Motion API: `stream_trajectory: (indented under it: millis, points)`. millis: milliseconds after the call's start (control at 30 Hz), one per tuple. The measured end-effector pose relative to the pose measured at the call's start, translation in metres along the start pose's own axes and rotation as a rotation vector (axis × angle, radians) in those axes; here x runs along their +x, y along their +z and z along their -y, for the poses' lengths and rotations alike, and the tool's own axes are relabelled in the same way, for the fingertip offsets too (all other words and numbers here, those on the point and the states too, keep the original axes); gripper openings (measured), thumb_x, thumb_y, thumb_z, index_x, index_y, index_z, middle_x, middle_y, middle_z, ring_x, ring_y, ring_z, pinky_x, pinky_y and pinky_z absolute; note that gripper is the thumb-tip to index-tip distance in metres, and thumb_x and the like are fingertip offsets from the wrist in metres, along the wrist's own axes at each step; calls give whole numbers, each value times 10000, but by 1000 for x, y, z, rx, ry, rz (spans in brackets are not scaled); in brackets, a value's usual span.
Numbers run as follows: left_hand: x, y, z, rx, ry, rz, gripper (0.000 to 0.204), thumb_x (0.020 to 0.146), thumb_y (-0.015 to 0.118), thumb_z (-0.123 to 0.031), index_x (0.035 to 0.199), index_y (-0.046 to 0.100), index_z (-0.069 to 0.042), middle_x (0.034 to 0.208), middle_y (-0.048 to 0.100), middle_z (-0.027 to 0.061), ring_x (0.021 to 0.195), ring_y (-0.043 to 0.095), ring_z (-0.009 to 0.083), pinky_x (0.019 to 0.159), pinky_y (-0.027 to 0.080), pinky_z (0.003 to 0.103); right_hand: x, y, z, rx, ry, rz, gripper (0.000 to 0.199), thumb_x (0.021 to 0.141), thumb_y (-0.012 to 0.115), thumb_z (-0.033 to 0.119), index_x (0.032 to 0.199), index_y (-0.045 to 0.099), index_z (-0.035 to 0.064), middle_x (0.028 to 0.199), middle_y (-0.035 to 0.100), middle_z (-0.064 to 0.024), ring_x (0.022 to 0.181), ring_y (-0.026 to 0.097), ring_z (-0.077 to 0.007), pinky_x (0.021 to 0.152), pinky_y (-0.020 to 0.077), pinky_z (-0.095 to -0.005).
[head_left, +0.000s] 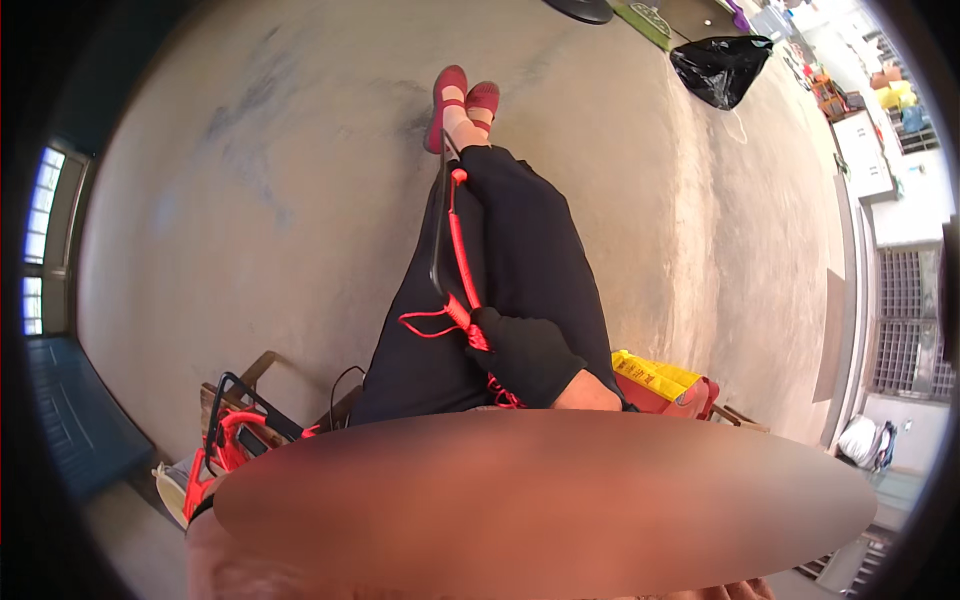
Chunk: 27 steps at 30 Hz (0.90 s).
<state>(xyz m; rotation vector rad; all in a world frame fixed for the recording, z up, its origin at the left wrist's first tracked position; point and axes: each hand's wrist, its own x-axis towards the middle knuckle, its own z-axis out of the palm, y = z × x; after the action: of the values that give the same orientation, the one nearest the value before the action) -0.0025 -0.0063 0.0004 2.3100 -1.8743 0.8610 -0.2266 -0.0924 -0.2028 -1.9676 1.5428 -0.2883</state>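
One black bag (720,72) lies beyond the hand (525,352) holding red cord (464,258).

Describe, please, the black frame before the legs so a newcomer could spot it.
Find the black trousers, below the red shoes. In front of them, at the right hand, the slim black frame points toward the shoes; red cord along one side sets it apart from the plain trousers.

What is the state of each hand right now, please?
Left hand: not in view, so its state cannot be told.
Right hand: appears closed, holding the red cord.
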Motion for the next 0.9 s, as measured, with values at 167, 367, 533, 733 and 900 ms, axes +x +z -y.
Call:
stream_trajectory:
  millis: [167,367,533,733,900]
  points:
    - [43,20,-8,-345,-46,56,325,891,622,-254,1097,599,-3,1122,567,186,1073,538,338,868,501,339,3,-3,10,7,-17,-2,304,845,683,269,1058,544,103,780,651,-152,743,652,-348,652,516,-438]
    - [31,32,4,-799,-67,81,423,818,675,-363,1003,574,4,998,560,156,935,542,293,754,488,332,6,-2,1,-26,48,17,373,848,676,278,1156,550,111,795,661,-157,743,652,-351,659,513,-448]
    - [123,38,-58,-1214,-47,14,520,758,720,-453,924,554,10,896,554,131,820,546,255,658,477,326,0,-12,13,0,87,-11,286,851,663,270,1034,547,83,787,656,-158,731,649,-368,643,515,-465]
    - [118,54,-33,-1739,89,-7,645,685,774,-562,830,530,17,772,546,101,683,551,210,544,464,318,1,-10,4,95,43,-36,266,865,666,261,1037,553,94,818,649,-160,765,643,-368,669,508,-452]
    - [138,57,36,-1567,615,-225,680,687,758,-588,912,549,19,781,536,85,647,523,186,549,419,317,2,-8,13,119,-8,-45,260,870,662,243,1037,540,87,799,637,-166,766,636,-370,671,502,-452]
